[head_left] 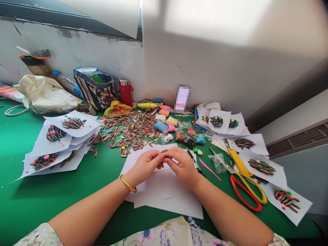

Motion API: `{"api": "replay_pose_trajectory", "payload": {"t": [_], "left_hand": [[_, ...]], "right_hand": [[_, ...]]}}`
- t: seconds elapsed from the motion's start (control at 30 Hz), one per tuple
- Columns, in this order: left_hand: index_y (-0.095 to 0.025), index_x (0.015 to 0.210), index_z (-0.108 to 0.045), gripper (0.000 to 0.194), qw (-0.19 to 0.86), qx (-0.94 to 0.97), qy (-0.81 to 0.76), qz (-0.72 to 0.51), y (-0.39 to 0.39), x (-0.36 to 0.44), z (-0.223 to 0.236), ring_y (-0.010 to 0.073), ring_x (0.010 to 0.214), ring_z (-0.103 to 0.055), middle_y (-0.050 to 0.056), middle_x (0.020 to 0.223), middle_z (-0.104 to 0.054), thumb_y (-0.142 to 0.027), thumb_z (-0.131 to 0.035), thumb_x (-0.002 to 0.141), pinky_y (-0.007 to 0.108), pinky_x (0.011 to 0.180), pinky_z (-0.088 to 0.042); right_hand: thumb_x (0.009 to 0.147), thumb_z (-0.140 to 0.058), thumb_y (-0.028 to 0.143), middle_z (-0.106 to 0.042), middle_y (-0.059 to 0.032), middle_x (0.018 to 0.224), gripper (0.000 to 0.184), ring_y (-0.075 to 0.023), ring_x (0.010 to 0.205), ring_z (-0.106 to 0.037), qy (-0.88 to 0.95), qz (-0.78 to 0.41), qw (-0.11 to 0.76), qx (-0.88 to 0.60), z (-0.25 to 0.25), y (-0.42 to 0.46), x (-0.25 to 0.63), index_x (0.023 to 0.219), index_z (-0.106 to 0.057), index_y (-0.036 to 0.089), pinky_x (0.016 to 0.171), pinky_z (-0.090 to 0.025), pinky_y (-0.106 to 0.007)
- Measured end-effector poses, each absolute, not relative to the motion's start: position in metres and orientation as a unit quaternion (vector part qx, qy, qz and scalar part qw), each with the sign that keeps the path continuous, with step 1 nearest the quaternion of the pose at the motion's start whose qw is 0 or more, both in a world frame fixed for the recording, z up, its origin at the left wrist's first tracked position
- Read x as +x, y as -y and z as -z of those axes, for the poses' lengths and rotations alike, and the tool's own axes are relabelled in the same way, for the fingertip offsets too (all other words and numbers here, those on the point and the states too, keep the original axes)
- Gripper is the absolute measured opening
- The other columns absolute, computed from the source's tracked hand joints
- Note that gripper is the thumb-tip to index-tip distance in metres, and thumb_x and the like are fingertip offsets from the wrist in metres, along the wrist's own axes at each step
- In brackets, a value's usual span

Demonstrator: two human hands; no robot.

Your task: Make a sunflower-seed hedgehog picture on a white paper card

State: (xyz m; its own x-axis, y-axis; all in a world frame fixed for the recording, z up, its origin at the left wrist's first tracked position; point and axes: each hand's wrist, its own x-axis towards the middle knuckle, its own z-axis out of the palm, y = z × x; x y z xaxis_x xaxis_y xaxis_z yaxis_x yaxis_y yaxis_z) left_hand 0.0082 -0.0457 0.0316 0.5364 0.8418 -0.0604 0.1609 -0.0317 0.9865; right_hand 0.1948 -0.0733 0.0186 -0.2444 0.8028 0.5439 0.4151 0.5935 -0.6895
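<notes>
My left hand (147,164) and my right hand (183,165) meet fingertip to fingertip above white paper sheets (174,200). Between their pinched fingers shows a small dark brown piece (164,150), perhaps modelling clay; most of it is hidden. Just beyond lies a wide pile of striped sunflower seeds (138,128). Small bags of coloured clay, one of them blue (161,126), sit behind my right hand. A pink modelling tool (209,169) and a black pen (192,158) rest to the right of that hand.
Scissors (246,189) with red and yellow handles lie at right beside a yellow utility knife (239,162). Sheets with seed-and-clay hedgehogs are stacked at left (77,135) and right (289,201). Along the wall stand a phone (182,97), a red flask (125,94) and a striped bag (96,89).
</notes>
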Motion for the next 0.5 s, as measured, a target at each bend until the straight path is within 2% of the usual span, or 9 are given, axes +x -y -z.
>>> {"api": "replay_pose_trajectory", "payload": {"t": [0.13, 0.3, 0.4, 0.5], "left_hand": [[-0.016, 0.078, -0.065, 0.04, 0.586, 0.648, -0.383, -0.299, 0.0448, 0.0087, -0.0308, 0.0153, 0.073, -0.059, 0.003, 0.075, -0.064, -0.053, -0.056, 0.091, 0.027, 0.069, -0.047], [-0.016, 0.096, -0.067, 0.031, 0.637, 0.574, -0.38, -0.346, 0.043, 0.0096, -0.0301, 0.0152, 0.08, -0.061, 0.004, 0.091, -0.067, -0.043, -0.072, 0.081, 0.027, 0.074, -0.049], [-0.016, 0.089, -0.068, 0.03, 0.639, 0.574, -0.382, -0.34, 0.0425, 0.0091, -0.0292, 0.0144, 0.076, -0.059, 0.003, 0.082, -0.066, -0.045, -0.071, 0.082, 0.027, 0.072, -0.048], [-0.015, 0.081, -0.067, 0.037, 0.628, 0.589, -0.393, -0.323, 0.0419, 0.0085, -0.0269, 0.0148, 0.073, -0.058, 0.004, 0.077, -0.066, -0.051, -0.063, 0.088, 0.027, 0.07, -0.047]], "right_hand": [[0.094, -0.062, 0.02, -0.073, -0.0027, 0.09, 0.012, -0.019, 0.086, -0.064, 0.745, -0.232, 0.478, -0.403, -0.0186, 0.0727, 0.1945, 0.1, -0.071, 0.026, 0.081, -0.05, -0.036], [0.09, -0.067, 0.021, -0.068, -0.0039, 0.094, 0.022, -0.0191, 0.089, -0.062, 0.709, -0.234, 0.508, -0.43, -0.011, 0.0714, 0.1947, 0.111, -0.07, 0.026, 0.08, -0.052, -0.035], [0.09, -0.067, 0.022, -0.065, -0.004, 0.092, 0.014, -0.0187, 0.087, -0.062, 0.714, -0.239, 0.498, -0.431, -0.0103, 0.0706, 0.1947, 0.103, -0.073, 0.026, 0.079, -0.052, -0.034], [0.091, -0.067, 0.023, -0.065, -0.0032, 0.087, 0.007, -0.0183, 0.084, -0.061, 0.71, -0.239, 0.504, -0.429, -0.0129, 0.0709, 0.1939, 0.094, -0.072, 0.025, 0.076, -0.052, -0.033]]}}
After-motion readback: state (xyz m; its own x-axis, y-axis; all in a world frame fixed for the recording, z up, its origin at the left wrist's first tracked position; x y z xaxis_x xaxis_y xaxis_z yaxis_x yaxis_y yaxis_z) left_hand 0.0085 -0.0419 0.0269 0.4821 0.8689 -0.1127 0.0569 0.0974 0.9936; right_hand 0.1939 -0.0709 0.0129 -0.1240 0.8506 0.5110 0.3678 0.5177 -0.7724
